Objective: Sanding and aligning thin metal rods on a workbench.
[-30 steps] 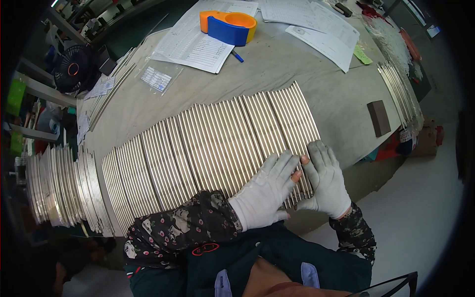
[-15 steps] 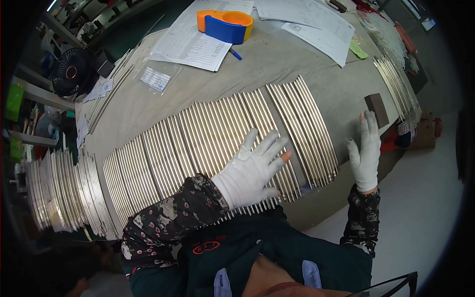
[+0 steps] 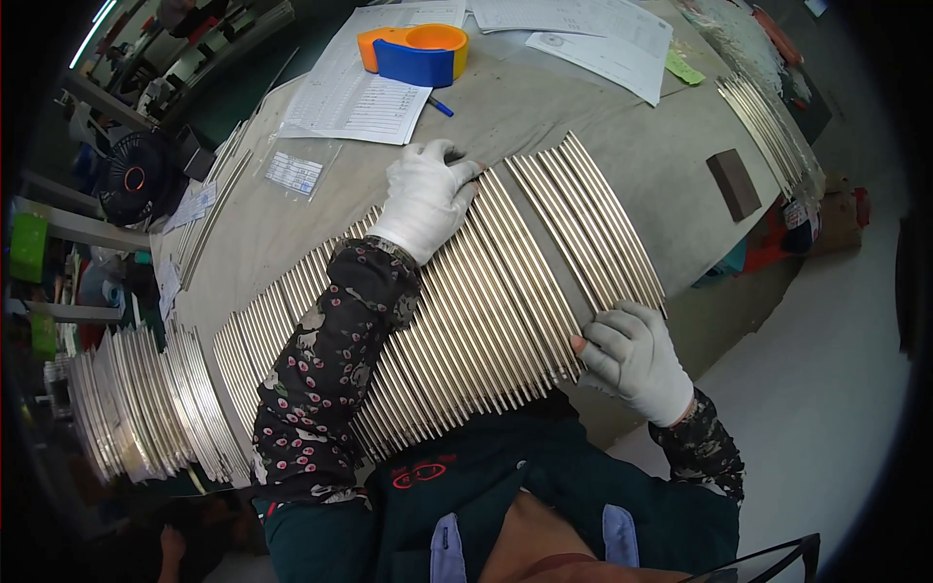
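Left hand: (image 3: 428, 199) partly curled over the upper ends of the main rod row (image 3: 496, 282); grip cannot be confirmed.
Right hand: (image 3: 634, 360) half-curled, thumb by that row's lower end; grip likewise unclear.
Rod layout: apparently well advanced; the main row lies side by side between the hands, while a smaller rod group (image 3: 588, 219) (above the right hand) sits apart across an open gap.
Clear bag: (image 3: 326, 163) beyond the left hand; contains a printed slip (image 3: 294, 173).
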`<action>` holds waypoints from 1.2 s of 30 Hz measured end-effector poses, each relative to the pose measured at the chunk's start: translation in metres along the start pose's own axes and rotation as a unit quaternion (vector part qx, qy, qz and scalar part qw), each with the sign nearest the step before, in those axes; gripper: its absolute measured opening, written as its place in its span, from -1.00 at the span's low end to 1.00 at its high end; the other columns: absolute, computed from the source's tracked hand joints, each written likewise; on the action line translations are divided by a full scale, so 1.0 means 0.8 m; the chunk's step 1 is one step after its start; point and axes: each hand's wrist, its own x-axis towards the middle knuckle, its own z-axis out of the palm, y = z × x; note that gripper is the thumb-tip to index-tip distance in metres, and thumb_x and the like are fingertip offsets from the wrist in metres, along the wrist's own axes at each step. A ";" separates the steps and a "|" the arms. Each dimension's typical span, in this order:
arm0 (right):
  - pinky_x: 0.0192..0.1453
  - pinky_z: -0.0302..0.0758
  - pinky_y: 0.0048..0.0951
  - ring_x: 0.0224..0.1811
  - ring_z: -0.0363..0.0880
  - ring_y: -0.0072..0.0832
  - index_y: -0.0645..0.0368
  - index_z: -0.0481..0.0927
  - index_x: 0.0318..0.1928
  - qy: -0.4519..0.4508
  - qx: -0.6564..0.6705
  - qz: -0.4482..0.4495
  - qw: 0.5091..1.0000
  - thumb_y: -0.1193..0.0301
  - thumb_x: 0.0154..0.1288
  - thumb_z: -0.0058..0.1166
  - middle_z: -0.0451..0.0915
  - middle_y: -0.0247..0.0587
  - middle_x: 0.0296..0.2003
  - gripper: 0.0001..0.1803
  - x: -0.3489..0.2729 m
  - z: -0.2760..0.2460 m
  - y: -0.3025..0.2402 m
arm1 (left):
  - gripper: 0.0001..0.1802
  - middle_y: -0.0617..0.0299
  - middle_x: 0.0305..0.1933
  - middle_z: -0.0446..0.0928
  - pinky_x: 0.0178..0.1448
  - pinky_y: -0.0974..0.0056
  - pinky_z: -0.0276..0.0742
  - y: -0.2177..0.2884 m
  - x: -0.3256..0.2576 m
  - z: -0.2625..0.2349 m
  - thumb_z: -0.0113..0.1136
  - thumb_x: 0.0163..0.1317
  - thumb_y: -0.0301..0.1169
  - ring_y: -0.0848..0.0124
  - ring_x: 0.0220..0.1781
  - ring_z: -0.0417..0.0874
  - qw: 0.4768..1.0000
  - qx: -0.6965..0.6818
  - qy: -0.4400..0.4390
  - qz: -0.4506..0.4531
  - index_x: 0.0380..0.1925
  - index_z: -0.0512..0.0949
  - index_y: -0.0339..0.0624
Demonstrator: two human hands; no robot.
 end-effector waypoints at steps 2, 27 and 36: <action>0.16 0.43 -0.19 0.00 0.49 -0.32 0.12 0.54 -0.02 0.004 -0.007 0.005 1.000 0.21 -0.22 0.37 0.49 -0.28 -0.11 -0.36 -0.002 0.002 0.000 | -0.72 0.12 0.02 0.53 0.21 0.11 0.39 -0.001 0.002 0.005 0.24 0.17 -0.34 0.09 0.10 0.46 1.000 -0.004 0.002 0.002 -0.08 0.65 0.02; 0.06 0.45 -0.18 -0.04 0.52 -0.25 0.11 0.53 -0.06 0.035 0.049 0.035 0.998 0.17 -0.22 0.38 0.51 -0.22 -0.13 -0.38 -0.012 0.007 -0.004 | -0.81 0.42 -0.46 0.45 -0.39 0.55 0.31 0.012 0.015 0.005 0.21 0.26 -0.46 0.69 -0.48 0.38 0.794 -0.561 -0.051 -0.227 -0.18 0.47 -0.26; 0.40 0.21 -0.07 0.40 0.13 0.08 0.14 0.28 0.35 0.119 -0.322 0.491 0.801 0.04 0.08 0.24 0.25 0.18 0.30 -0.14 -0.005 -0.024 0.211 | -0.81 0.34 -0.43 0.55 -0.47 0.53 0.41 0.007 0.021 0.004 0.18 0.25 -0.51 0.65 -0.54 0.47 0.768 -0.593 -0.033 -0.239 -0.15 0.53 -0.33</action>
